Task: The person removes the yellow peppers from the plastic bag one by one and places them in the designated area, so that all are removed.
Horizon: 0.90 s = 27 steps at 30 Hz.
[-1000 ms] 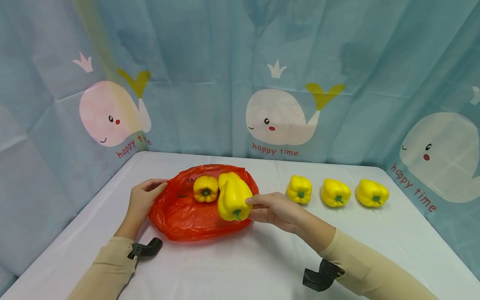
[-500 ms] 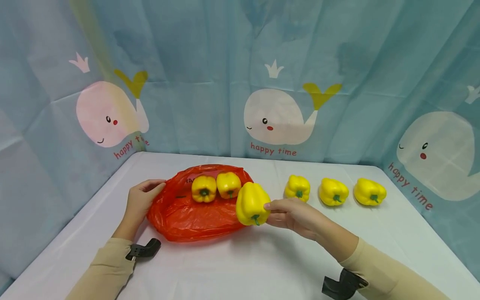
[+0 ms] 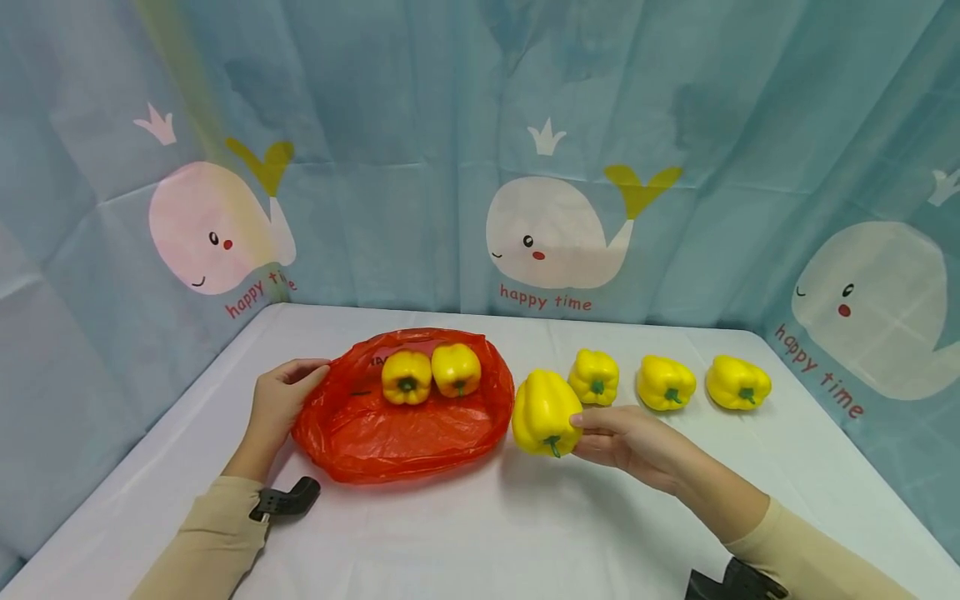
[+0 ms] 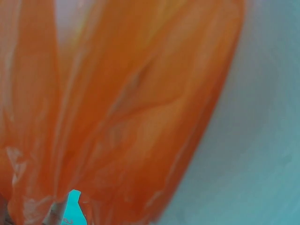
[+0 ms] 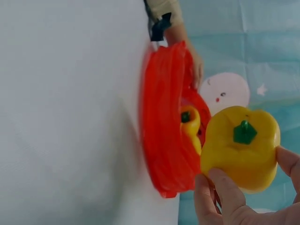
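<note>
A red plastic bag [image 3: 375,442] lies spread with its mouth facing up, left of the middle in the head view. Two yellow bell peppers, a left one [image 3: 407,377] and a right one [image 3: 456,369], sit inside it. My left hand [image 3: 279,400] pinches the bag's left rim; in the left wrist view the bag [image 4: 136,117] fills most of the picture. Just right of the bag, my right hand [image 3: 633,442] holds another yellow bell pepper [image 3: 546,414] between thumb and fingers, its green stem pointing towards me. The right wrist view shows this held pepper [image 5: 241,150] beside the bag.
Three more yellow bell peppers stand in a row at the back right: a near one [image 3: 594,377], a middle one [image 3: 666,383] and a far one [image 3: 738,383]. A white cloth covers the table [image 3: 450,542]. Behind it hangs a blue curtain [image 3: 390,208] printed with whales.
My right hand has carried its bell pepper from over the bag to the right, clear of the bag's right edge. My left hand keeps its grip on the rim.
</note>
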Available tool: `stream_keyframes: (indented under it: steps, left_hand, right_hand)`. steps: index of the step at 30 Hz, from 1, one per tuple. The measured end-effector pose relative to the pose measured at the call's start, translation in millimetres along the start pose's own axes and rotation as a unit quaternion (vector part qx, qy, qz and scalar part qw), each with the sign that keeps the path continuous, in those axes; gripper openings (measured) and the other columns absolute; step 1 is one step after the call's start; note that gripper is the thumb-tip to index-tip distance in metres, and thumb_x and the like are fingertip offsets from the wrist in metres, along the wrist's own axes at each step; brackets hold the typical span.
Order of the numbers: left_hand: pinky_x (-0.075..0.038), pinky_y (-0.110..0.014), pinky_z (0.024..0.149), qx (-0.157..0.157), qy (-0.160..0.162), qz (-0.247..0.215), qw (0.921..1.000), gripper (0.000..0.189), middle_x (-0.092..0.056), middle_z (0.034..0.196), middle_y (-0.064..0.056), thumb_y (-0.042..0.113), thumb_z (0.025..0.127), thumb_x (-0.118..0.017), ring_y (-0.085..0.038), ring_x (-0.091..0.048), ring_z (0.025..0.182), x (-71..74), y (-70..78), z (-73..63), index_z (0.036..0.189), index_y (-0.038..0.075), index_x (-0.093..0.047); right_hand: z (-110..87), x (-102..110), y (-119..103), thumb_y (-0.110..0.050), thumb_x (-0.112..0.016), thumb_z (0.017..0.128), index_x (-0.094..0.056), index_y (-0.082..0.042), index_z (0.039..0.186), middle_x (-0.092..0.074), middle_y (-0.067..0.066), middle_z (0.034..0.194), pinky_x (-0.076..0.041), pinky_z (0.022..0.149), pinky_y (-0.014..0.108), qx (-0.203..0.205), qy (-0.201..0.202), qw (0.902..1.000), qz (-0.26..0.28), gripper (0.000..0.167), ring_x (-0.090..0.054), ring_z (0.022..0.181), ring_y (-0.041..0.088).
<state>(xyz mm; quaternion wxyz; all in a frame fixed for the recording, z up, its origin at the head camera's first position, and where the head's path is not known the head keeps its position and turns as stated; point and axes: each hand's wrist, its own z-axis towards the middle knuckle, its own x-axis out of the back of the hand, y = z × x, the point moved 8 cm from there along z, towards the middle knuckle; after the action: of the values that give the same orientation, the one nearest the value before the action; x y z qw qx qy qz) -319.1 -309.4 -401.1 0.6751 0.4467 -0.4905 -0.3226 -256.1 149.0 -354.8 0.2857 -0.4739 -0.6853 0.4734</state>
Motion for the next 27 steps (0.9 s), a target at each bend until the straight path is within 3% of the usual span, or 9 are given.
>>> stream_keyframes:
  steps: [17,27]
  left_hand:
    - [-0.051,-0.007,0.078,-0.003,0.004,-0.008,1.0,0.055,-0.061,0.091,0.03,0.049,0.094,-0.062,0.001,-0.056,0.097,-0.2,-2.3,3.3,0.128,0.006,-0.065]
    - [-0.051,-0.007,0.078,0.005,0.001,-0.006,1.0,0.055,-0.061,0.094,0.028,0.05,0.094,-0.061,-0.001,-0.055,0.098,0.2,-2.9,2.3,0.129,0.007,-0.065]
  right_hand:
    - [-6.4,37.8,28.5,-0.024,-0.06,0.099,-0.052,0.009,0.13,-0.066,0.006,0.115,-0.056,0.096,0.032,-0.016,0.006,0.9998,0.01,0.046,-0.067,0.105,0.014]
    - [-12.5,53.7,47.3,-0.021,-0.062,0.097,-0.046,0.014,0.133,-0.064,0.01,0.116,-0.056,0.095,0.034,-0.039,0.024,0.9987,0.025,0.052,-0.067,0.105,0.016]
